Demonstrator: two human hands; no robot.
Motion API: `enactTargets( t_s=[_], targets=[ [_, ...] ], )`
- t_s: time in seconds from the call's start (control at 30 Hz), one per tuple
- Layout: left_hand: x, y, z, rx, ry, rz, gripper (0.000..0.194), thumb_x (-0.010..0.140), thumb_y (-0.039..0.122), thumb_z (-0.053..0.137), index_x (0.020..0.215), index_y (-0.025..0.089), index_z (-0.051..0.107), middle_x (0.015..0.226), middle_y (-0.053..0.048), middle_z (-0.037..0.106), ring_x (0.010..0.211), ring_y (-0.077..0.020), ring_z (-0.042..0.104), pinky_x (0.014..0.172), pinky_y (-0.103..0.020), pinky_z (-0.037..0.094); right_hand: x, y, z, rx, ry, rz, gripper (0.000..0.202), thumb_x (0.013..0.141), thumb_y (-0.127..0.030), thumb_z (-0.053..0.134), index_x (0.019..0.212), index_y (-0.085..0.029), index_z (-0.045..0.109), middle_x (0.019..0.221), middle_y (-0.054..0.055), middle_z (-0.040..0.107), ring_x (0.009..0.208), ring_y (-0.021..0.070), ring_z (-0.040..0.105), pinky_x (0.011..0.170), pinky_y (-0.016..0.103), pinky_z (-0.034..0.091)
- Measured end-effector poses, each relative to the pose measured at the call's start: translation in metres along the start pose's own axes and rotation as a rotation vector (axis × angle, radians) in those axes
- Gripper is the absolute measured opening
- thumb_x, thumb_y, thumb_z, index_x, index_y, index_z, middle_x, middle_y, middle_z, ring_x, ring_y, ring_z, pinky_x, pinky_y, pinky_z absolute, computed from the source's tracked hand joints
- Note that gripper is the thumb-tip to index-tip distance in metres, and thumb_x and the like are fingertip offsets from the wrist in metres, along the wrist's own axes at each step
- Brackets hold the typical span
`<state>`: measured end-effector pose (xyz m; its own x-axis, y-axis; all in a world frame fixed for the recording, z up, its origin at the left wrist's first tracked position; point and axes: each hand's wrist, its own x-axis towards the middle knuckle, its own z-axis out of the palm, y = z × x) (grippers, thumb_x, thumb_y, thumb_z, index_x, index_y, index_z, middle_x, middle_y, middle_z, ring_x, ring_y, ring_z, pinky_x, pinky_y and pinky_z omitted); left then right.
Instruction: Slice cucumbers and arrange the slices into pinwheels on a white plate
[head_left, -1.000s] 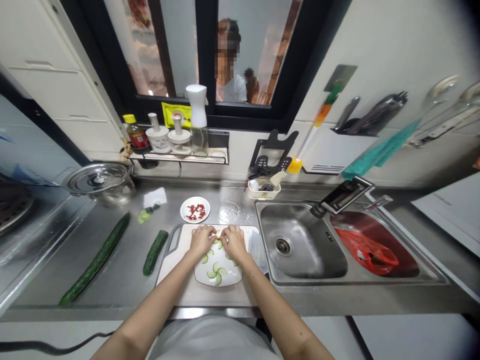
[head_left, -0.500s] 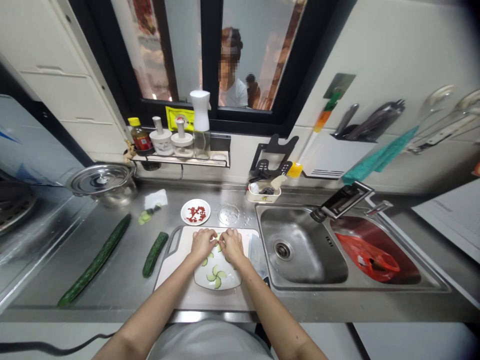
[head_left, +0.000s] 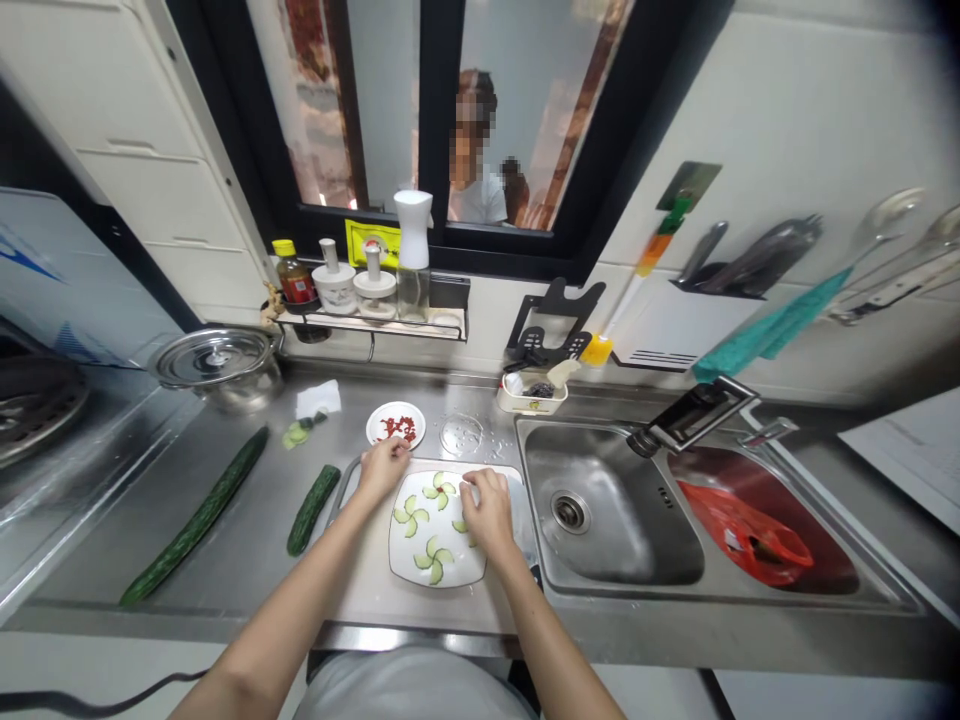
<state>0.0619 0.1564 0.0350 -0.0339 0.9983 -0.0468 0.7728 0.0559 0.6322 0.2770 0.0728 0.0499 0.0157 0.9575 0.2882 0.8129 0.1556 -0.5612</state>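
Note:
A white square plate point(head_left: 405, 570) lies on the cutting board point(head_left: 360, 590), with thin cucumber slices point(head_left: 433, 560) fanned into several pinwheel shapes. The top pinwheel point(head_left: 440, 489) has a small red bit at its centre. My left hand point(head_left: 385, 467) is at the near edge of a small white dish point(head_left: 373, 428) that holds chopped red pieces point(head_left: 400, 428). Its fingers are drawn together, and whatever is between them is too small to make out. Over the plate's right side, my right hand point(head_left: 487, 508) hovers with loosely bent fingers apart, partly covering another pinwheel.
Left of the board lie a short cucumber piece point(head_left: 313, 510) and a long cucumber point(head_left: 199, 520). Cucumber scraps point(head_left: 296, 434) sit by a white tissue point(head_left: 319, 398). A lidded pot point(head_left: 217, 370) stands behind. To the right is a double sink point(head_left: 611, 520) with a red bag point(head_left: 750, 540).
Both hands were together over the top pinwheel. My left hand has moved up and left to the small dish; my right hand has shifted right, uncovering the pinwheel. The view has moved slightly.

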Motion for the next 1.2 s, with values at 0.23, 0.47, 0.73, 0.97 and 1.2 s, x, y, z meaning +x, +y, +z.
enactTargets(
  t_s=[0.23, 0.47, 0.73, 0.97, 1.2],
  targets=[
    [0.040, -0.034, -0.036, 0.242, 0.033, -0.149, 0.026, 0.085, 0.034, 0.050, 0.102, 0.025, 0.068, 0.103, -0.005, 0.071, 0.100, -0.0239, 0.061, 0.083, -0.032, 0.040, -0.033, 0.012, -0.014, 0.040, 0.007, 0.055, 0.020, 0.089, -0.028, 0.045, 0.089, -0.021, 0.064, 0.089, 0.006, 0.063, 0.090, 0.0209, 0.051, 0.081, 0.032, 0.039],
    [0.057, -0.029, -0.038, 0.467, -0.106, -0.067, 0.027, 0.084, 0.032, 0.048, 0.097, 0.023, 0.071, 0.106, -0.011, 0.069, 0.106, -0.0290, 0.057, 0.088, -0.039, 0.040, -0.047, 0.016, -0.016, 0.025, 0.004, 0.070, 0.022, 0.090, -0.030, 0.044, 0.088, -0.022, 0.064, 0.085, 0.006, 0.064, 0.085, 0.0216, 0.053, 0.078, 0.033, 0.040],
    [0.063, -0.024, -0.029, 0.492, -0.158, -0.037, 0.020, 0.081, 0.032, 0.056, 0.089, 0.022, 0.072, 0.107, -0.013, 0.066, 0.110, -0.0306, 0.052, 0.090, -0.041, 0.038, -0.046, 0.013, -0.015, 0.032, 0.004, 0.060, 0.023, 0.090, -0.030, 0.043, 0.088, -0.022, 0.064, 0.086, 0.006, 0.064, 0.086, 0.0208, 0.053, 0.079, 0.032, 0.041],
    [0.063, -0.028, -0.032, 0.462, -0.197, -0.028, 0.019, 0.077, 0.039, 0.063, 0.086, 0.023, 0.070, 0.103, -0.011, 0.065, 0.108, -0.0300, 0.052, 0.090, -0.041, 0.037, -0.047, 0.013, -0.015, 0.042, -0.012, 0.060, 0.022, 0.091, -0.029, 0.043, 0.089, -0.021, 0.064, 0.087, 0.006, 0.064, 0.088, 0.0209, 0.053, 0.081, 0.032, 0.041],
    [0.059, -0.029, -0.029, 0.428, -0.209, -0.007, 0.017, 0.080, 0.032, 0.057, 0.076, 0.022, 0.070, 0.103, -0.010, 0.066, 0.107, -0.0289, 0.052, 0.091, -0.041, 0.037, -0.046, 0.014, -0.013, 0.056, -0.018, 0.061, 0.023, 0.090, -0.028, 0.043, 0.088, -0.022, 0.065, 0.086, 0.006, 0.064, 0.087, 0.0212, 0.053, 0.080, 0.033, 0.041]
  ],
)
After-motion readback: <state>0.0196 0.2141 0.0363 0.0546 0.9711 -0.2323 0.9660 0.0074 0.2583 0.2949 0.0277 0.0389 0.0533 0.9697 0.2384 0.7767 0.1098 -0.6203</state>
